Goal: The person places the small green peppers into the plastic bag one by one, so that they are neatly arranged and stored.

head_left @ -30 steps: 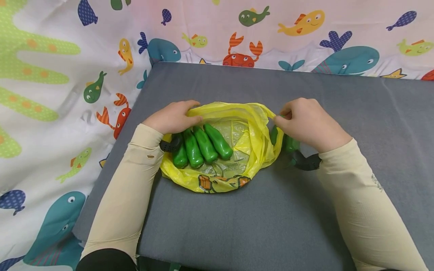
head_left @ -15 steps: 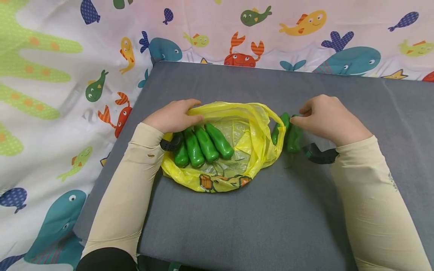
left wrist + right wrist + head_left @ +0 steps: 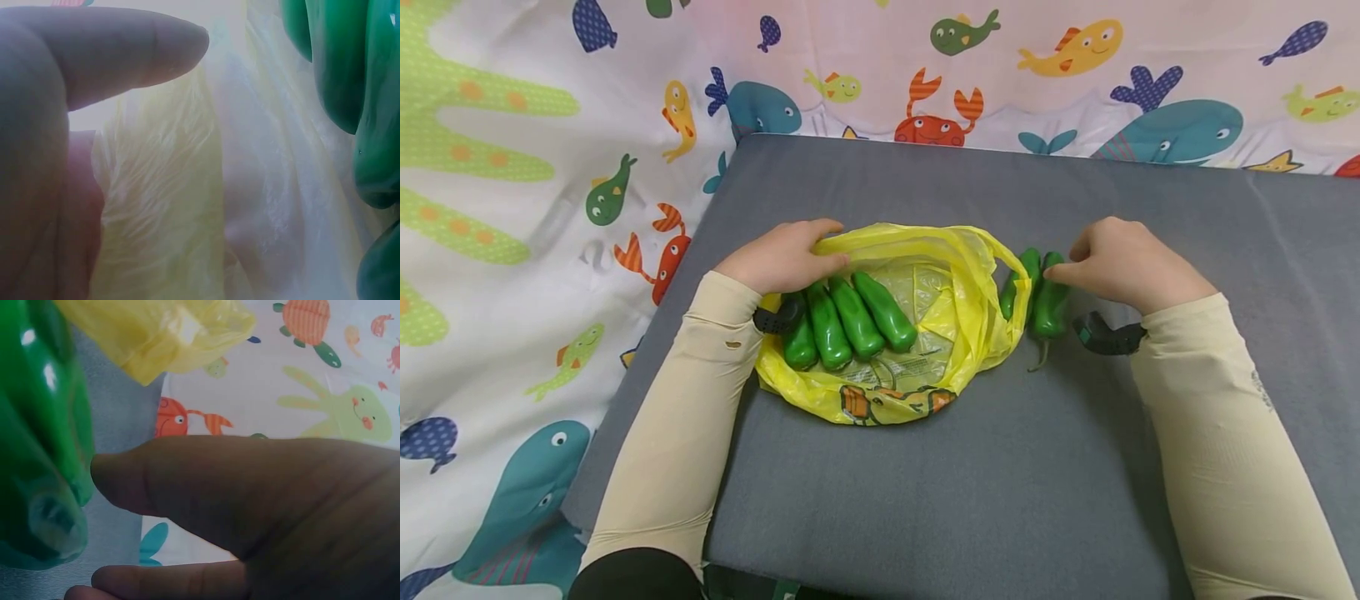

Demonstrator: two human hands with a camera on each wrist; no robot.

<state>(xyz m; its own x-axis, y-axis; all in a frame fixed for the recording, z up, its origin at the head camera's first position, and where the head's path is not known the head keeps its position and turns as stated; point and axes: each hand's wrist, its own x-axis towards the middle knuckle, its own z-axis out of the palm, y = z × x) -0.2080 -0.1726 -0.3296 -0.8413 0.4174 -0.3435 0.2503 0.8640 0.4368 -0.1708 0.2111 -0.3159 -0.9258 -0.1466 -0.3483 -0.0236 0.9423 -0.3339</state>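
A yellow plastic bag point(image 3: 981, 317) lies mouth-up on the grey surface, with several green chili peppers point(image 3: 855, 321) side by side inside its left half. At the bag's left rim, my left hand point(image 3: 786, 257) holds the plastic between thumb and fingers; the left wrist view shows the film passing behind the thumb point(image 3: 134, 50). My right hand point(image 3: 1123, 258) is right of the bag, at the upper end of a green pepper point(image 3: 1049, 304). Its thumb tip meets the pepper's edge in the right wrist view, with a gap between thumb and fingers. Fingers beyond the pepper are partly hidden.
Another green pepper point(image 3: 1031, 265) lies between the bag and the right-hand pepper, partly behind the bag's handle loop. The grey padded surface point(image 3: 925, 492) extends around the bag. A sea-animal curtain point(image 3: 865, 50) borders it at the back and left.
My right hand has moved right, away from the bag's handle loop, and then lowered slightly. The outer pepper has shifted a little, its stem now showing. My left hand stays at the rim.
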